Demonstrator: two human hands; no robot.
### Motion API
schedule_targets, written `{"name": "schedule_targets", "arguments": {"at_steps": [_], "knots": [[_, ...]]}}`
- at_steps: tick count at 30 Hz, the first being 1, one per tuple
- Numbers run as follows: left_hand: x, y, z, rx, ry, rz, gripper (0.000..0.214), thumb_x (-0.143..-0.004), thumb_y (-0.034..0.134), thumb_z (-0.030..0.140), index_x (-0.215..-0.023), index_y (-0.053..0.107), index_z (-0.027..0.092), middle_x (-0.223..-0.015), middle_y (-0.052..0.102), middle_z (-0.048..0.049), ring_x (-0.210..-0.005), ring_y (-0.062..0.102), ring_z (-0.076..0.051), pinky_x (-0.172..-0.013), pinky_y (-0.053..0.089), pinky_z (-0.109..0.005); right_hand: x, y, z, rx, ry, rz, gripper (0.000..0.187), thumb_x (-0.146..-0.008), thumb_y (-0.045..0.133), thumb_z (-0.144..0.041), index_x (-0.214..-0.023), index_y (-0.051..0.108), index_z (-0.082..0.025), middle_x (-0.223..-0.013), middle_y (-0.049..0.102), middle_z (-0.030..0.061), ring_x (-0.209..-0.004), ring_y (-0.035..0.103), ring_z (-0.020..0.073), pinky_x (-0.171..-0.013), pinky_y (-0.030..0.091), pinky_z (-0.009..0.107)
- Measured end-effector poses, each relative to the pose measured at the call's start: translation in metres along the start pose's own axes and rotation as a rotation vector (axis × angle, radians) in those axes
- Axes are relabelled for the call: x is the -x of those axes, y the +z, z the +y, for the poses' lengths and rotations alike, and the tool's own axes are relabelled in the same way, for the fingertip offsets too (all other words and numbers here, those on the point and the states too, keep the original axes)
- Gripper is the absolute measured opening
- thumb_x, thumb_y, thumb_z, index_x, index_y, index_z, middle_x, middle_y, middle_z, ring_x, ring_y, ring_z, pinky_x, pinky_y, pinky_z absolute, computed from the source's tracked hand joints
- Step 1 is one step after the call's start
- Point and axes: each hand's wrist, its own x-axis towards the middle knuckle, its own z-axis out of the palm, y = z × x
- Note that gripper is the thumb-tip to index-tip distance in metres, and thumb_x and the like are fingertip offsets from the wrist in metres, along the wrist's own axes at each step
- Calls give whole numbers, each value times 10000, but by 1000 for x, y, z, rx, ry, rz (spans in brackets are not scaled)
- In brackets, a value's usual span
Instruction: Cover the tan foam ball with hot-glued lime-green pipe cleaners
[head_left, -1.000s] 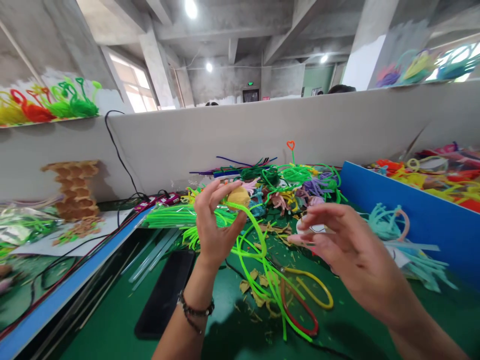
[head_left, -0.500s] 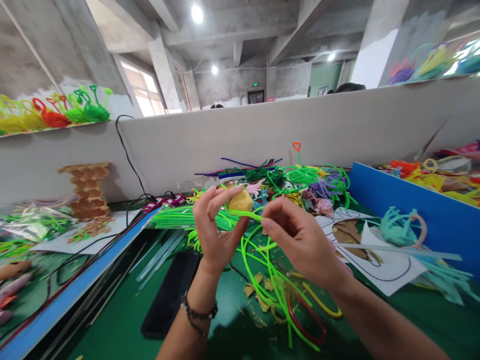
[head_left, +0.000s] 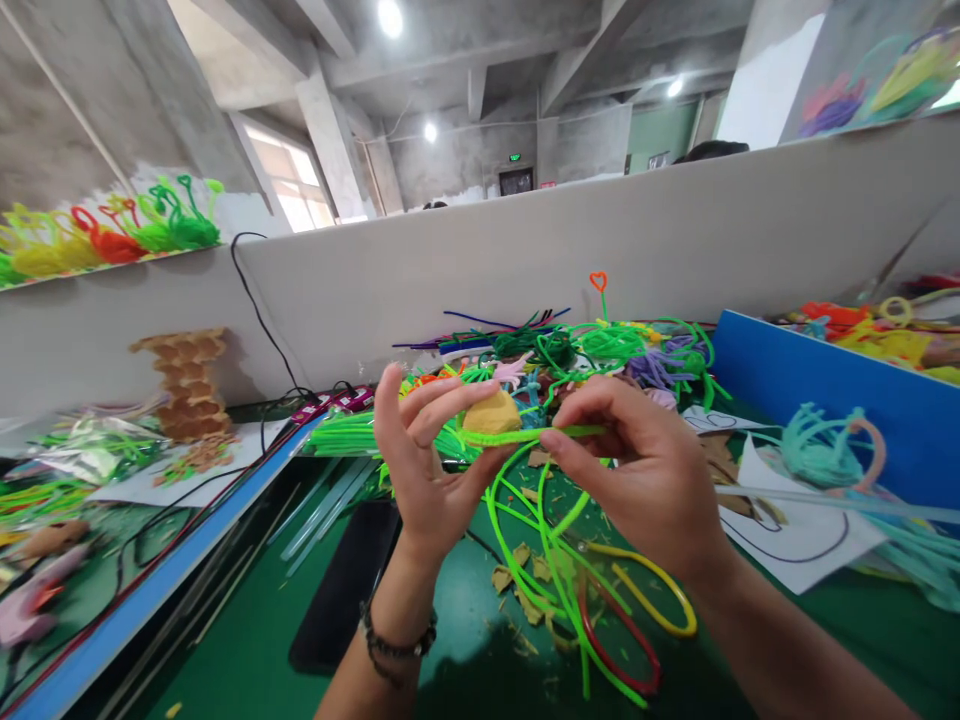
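Between the thumb and fingers of my left hand (head_left: 431, 485) is a tan, rounded lump (head_left: 492, 413) whose material I cannot make out. A bright green pipe cleaner (head_left: 506, 438) runs along the lump's lower edge, above my left thumb. My right hand (head_left: 649, 470) pinches this pipe cleaner to the right of the lump, thumb below and fingers curled above. Loose green pipe cleaners (head_left: 551, 560) hang and lie below the hands, beside a red loop (head_left: 600, 635) and a yellow loop (head_left: 686, 605). Torn tan scraps (head_left: 529, 605) lie on the green tabletop.
A black phone (head_left: 341, 595) lies left of my left wrist. Behind the hands are a green pipe cleaner bundle (head_left: 345, 437) and a colourful pile (head_left: 600, 345). At right stand a blue panel (head_left: 840, 390) and paper with drawn lines (head_left: 817, 530). A partition (head_left: 450, 255) rises behind.
My right hand has moved to the right, away from the lump, and more of the pipe cleaner shows between the hands. The left hand still holds the lump. The view has shifted slightly.
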Motion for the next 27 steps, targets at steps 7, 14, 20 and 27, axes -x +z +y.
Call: {"name": "schedule_targets", "arguments": {"at_steps": [7, 14, 20, 27], "knots": [[0, 2, 4, 23, -64, -27, 909, -682, 738, 262, -1390, 174, 346, -935, 688, 53, -976, 550, -184, -909, 382, -359, -5, -1, 6, -58, 67, -61, 133, -786, 589, -292, -718, 544, -187, -627, 515, -35, -506, 398, 60, -432, 316, 191], [-1, -1, 6, 58, -84, -60, 915, -672, 750, 230, -1383, 192, 373, -940, 691, 59, -955, 561, -175, -915, 390, -364, -8, 0, 9, -158, 153, -149, 136, -778, 588, -299, -727, 561, -176, -626, 519, -35, -518, 413, 62, -453, 322, 199], [1, -1, 3, 105, -133, -88, 890, -696, 732, 292, -1394, 183, 330, -992, 695, 30, -989, 565, -182, -905, 409, -375, -9, -3, 8, -154, 156, -154, 128, -782, 573, -289, -728, 554, -176, -651, 520, -29, -535, 421, 63, -454, 328, 199], [6, 5, -5, 212, -256, -91, 829, -659, 760, 316, -1347, 299, 305, -968, 706, 16, -1030, 564, -189, -963, 360, -373, -12, -4, 14, -46, 80, -152, 132, -804, 548, -276, -726, 539, -171, -648, 529, -28, -553, 438, 62, -473, 349, 185]]}}
